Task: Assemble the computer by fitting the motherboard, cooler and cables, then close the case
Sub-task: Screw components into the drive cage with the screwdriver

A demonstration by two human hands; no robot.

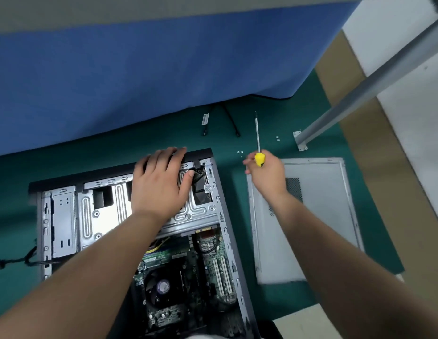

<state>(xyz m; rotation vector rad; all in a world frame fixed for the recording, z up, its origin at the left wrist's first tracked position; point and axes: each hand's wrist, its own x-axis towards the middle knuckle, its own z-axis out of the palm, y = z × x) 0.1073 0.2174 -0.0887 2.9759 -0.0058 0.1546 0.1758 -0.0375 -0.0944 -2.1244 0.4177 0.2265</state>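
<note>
green surface (274,113) under everything | blue cloth (139,77) across 11–12 o'clock, edge lying on the green | grey metal post (374,79) slanting in from 2 o'clock, foot plate (300,141) on the green | tan strip (355,111) along 3 o'clock edge

1. Your work surface: a green mat (274,104), its far edge under a blue cloth (139,77).
2. Open computer case (129,216), lying on its side at the mat's left and near part.
3. Grey side panel (318,216), flat, just right of the case.
4. Loose screws (240,151), near the panel's far left corner; two more (277,138) farther right.
5. Black cables (233,126), by the far edge.
6. Metal post foot (300,141), toward the far right.
</note>
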